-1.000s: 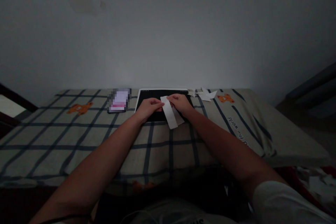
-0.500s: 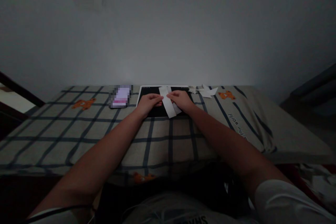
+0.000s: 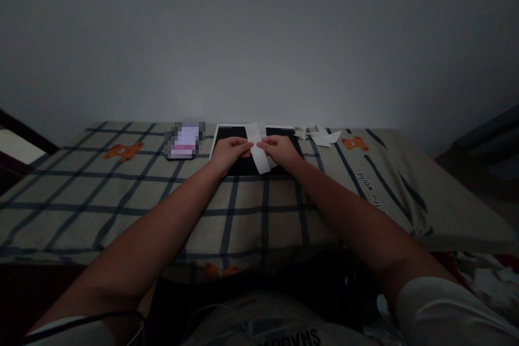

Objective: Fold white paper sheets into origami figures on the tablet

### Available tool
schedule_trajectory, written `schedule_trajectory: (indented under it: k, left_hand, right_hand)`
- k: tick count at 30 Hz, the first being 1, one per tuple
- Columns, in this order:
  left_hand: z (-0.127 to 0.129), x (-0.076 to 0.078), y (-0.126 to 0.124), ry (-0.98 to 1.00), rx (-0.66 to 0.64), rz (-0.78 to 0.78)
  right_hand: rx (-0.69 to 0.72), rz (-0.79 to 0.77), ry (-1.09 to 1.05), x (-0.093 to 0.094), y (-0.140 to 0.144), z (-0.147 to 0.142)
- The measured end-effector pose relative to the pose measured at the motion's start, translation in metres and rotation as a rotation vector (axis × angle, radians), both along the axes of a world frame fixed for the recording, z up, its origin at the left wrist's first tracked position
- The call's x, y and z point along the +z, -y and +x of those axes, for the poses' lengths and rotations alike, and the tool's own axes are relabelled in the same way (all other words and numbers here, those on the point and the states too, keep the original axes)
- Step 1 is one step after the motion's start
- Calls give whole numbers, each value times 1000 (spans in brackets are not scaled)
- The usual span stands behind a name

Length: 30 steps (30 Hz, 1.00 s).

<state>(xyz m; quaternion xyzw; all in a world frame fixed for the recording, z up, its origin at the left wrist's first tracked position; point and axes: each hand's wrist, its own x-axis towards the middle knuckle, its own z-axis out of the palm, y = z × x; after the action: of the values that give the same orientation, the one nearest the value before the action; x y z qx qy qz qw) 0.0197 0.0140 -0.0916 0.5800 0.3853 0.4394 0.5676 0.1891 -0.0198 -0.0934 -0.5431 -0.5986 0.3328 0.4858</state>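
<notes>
A long white paper strip [image 3: 257, 147] lies across a black board with a white edge [image 3: 231, 135] on the checked bedcover. My left hand [image 3: 228, 151] pinches the strip from its left side. On the strip's right side, my right hand [image 3: 280, 150] grips it too, fingertips nearly meeting the left ones. A second piece of paper shows just under the strip beside my right hand.
A phone [image 3: 184, 141] with a lit screen lies left of the board. Several white paper scraps [image 3: 320, 137] are scattered right of it near the wall. The checked bedcover [image 3: 121, 194] with orange bear prints covers the surface; more paper scraps [image 3: 482, 275] lie at lower right.
The strip has shifted up the board, its top end now reaching the board's far edge. Both hands stay pinched on it. The view has tilted slightly.
</notes>
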Motion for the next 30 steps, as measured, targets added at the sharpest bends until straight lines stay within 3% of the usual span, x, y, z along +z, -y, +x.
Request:
schedule_trajectory:
  k: [8,17,23,27,30]
  left_hand:
    - [-1,0,0,-23,52,52]
    - [0,1,-3,69,136,122]
    - [-1,1,-5,170,152,83]
    - [-2,-3,-11,97,103,15]
    - [-7,-1,-13,-61,303,202]
  right_hand:
    - [54,-74,-49,0,3,3]
    - [62,6,71,3,3,6]
    - [23,36,95,5,2,7]
    - [-22,71,182,6,0,10]
    - [-56,108,303,7,0,15]
